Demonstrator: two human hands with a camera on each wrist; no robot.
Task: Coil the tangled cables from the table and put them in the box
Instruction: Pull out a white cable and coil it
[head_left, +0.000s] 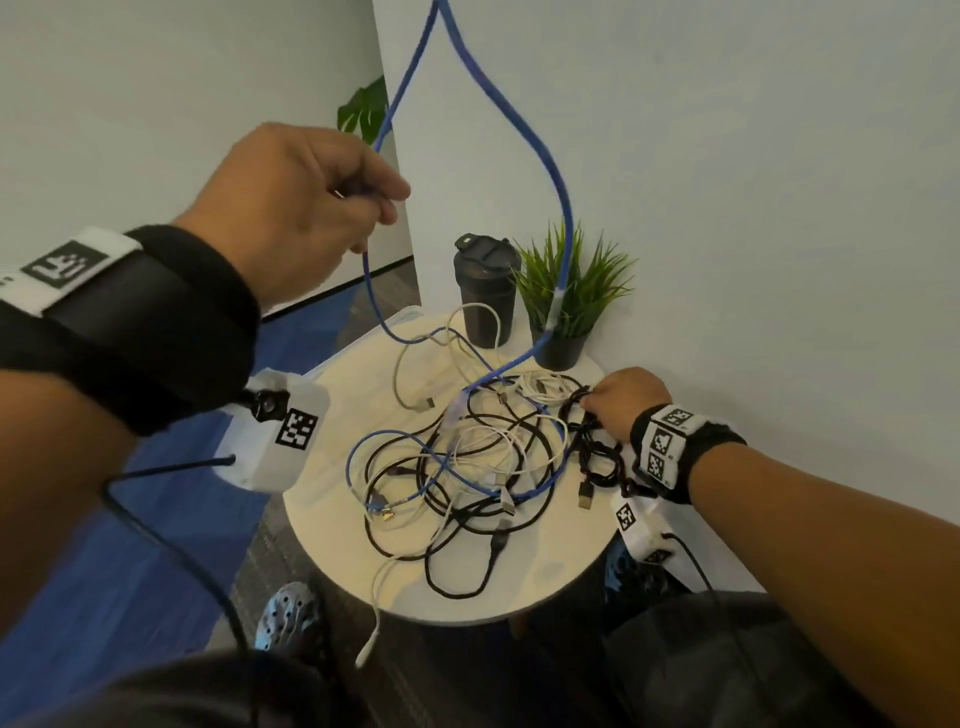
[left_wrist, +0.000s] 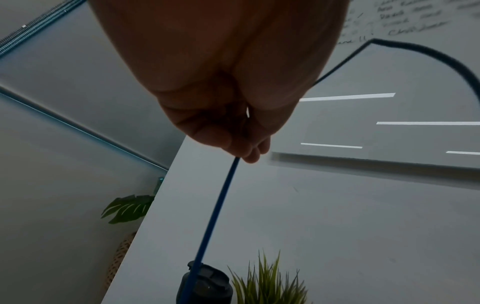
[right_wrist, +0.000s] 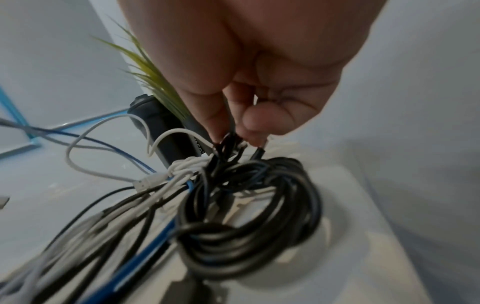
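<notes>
Cables (head_left: 467, 467) lie in one tangled heap of black, white and blue strands on the round desk (head_left: 545, 577). The blue cable (head_left: 556, 176) runs out of the heap in a tall loop, and the left hand (head_left: 291, 208), raised well above the desk, pinches it between curled fingers. The right hand (head_left: 623, 402) is low at the far right edge of the heap, its fingertips (right_wrist: 255, 127) pinching a bundle of black cable (right_wrist: 249, 216).

The blue strand threads under several black and white ones, so a harder pull would likely tighten the knot or drag the whole heap. Just behind the heap stand a dark cup (head_left: 488, 291) and a small potted plant (head_left: 569, 296); the taut blue loop passes in front of the plant and could tip either over. One white cable (head_left: 376, 613) already hangs off the near edge and may slip down. No box is clearly visible.
</notes>
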